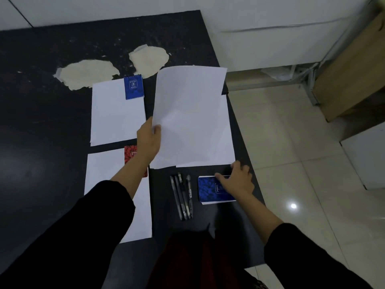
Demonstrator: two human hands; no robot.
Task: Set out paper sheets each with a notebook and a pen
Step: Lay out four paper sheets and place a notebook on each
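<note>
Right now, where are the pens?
The pens lie bunched on the dark table, near its front edge, between the near paper sheet and the blue notebook under the right hand.

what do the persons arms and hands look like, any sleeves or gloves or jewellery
Both arms wear loose black long sleeves, pushed back so the forearms are bare from about mid-forearm down. The left hand and the right hand are bare: no gloves, and no rings, watch or bracelet show in this view. The left sleeve and the right sleeve look plain, with no visible markings.
</note>
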